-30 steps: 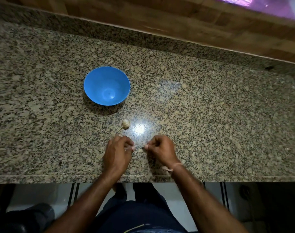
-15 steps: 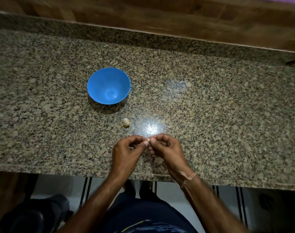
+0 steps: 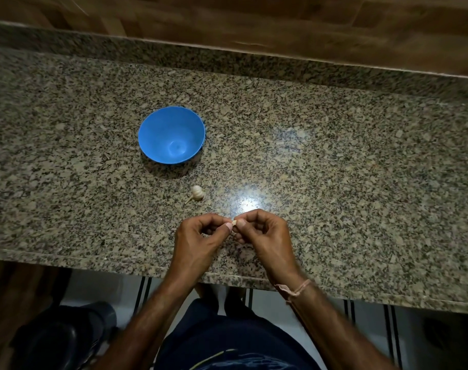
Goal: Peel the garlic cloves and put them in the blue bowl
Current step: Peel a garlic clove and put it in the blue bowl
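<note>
**A:** Where's the clove you're working on?

**B:** Your garlic clove (image 3: 234, 223) sits just below the centre of the frame, a pale speck pinched between the thumb and fingertips of both hands. Your left hand (image 3: 198, 237) grips it from the left, your right hand (image 3: 265, 236) from the right, fingers curled in and clamped on it, thumbnails almost meeting over it. So little of it shows that you can't tell whether any skin has come off.

**A:** And how far along are you?

**B:** Barely started, I'd judge. The blue bowl (image 3: 171, 134), up and left of centre, shows only its bare blue inside: no clove in it. The garlic bulb (image 3: 197, 193) lies on the granite counter (image 3: 334, 169) between the bowl and your hands, just above your left knuckles, apart from both, its stalk pointing lower left. It looks nearly whole.

**A:** What's left, then?

**B:** Strip this clove, drop it in the bowl, then break off and peel the rest of the bulb. That is most of the job.
</note>
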Tool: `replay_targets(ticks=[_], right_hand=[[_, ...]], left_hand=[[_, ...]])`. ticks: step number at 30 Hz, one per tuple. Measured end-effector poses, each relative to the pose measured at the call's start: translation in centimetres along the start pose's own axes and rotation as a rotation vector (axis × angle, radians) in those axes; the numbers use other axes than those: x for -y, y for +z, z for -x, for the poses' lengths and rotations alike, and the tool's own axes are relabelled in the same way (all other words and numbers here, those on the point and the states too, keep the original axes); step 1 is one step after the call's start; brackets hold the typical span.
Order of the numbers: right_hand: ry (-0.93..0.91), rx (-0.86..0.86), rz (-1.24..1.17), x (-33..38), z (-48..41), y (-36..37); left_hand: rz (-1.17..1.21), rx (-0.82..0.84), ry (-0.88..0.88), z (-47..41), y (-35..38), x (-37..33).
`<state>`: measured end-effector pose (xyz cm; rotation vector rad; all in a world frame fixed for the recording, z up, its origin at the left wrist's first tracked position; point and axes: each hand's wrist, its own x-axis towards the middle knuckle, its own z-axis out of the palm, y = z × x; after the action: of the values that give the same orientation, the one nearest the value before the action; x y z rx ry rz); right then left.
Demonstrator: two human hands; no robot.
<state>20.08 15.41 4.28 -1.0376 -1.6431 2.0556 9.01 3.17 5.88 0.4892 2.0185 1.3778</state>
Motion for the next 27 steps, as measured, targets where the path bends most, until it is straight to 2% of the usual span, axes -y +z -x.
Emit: replay_targets(ticks=[5, 10, 15, 24, 27], right_hand=[[-0.034, -0.024, 0.038, 0.1, -0.1, 0.3], [-0.091, 0.044, 0.070, 0.6, -0.2, 0.2], [-0.067, 0.031, 0.025, 0.6, -0.9, -0.6], [0.036, 0.101, -0.058, 0.6, -1.1, -1.3], [0.060, 0.109, -0.035, 0.3, -1.2, -1.6]], left_hand=[[0.019, -0.069, -0.028, 0.2, 1.0, -0.3], [0.064, -0.085, -0.066, -0.2, 1.4, -0.5], [0.127, -0.010, -0.080, -0.4, 1.0, -0.3], [0.094, 0.001, -0.058, -1.0, 0.9, 0.1], [0.161, 0.034, -0.104, -1.0, 1.2, 0.4]])
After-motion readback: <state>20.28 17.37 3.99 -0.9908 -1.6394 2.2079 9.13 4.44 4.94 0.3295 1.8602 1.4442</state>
